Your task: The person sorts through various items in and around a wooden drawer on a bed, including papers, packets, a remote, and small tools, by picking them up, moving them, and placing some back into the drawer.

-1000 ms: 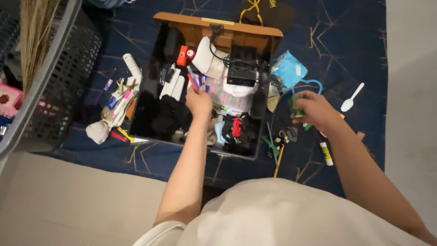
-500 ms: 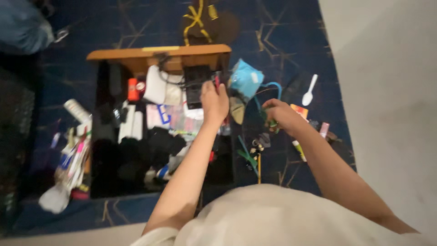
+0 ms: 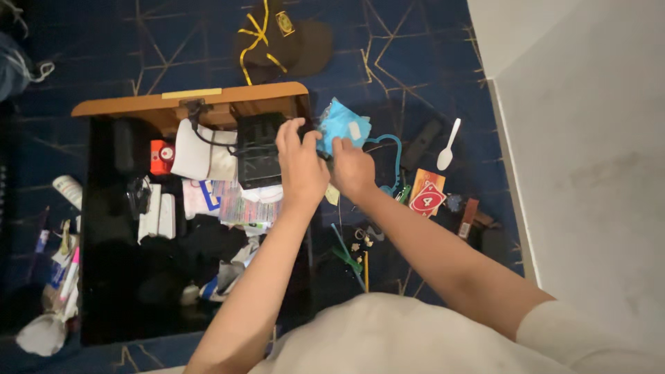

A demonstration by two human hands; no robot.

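My left hand (image 3: 299,165) reaches over the right edge of an open black drawer (image 3: 104,277). Its fingers are curled beside a black box (image 3: 256,149). My right hand (image 3: 353,172) meets it from the right, just below a blue plastic packet (image 3: 339,125) on the blue carpet. A small dark object (image 3: 323,156) shows between the two hands, pinched by my right fingers. Whether my left hand grips it too is hidden. The drawer holds a red item (image 3: 161,156), white cloth (image 3: 201,156), a colourful packet (image 3: 239,206) and dark clothes.
On the carpet right of the drawer lie a red playing card (image 3: 426,197), a white plastic spoon (image 3: 448,149), a teal cord (image 3: 393,156), green sticks (image 3: 344,249) and small dark bits. A black cap with yellow strap (image 3: 277,34) lies beyond. A pale floor (image 3: 589,138) borders the right side.
The view has shifted left, so the drawer sits further left in frame. My left hand moved from inside the drawer to its right edge. My right hand came in from the right to meet it.
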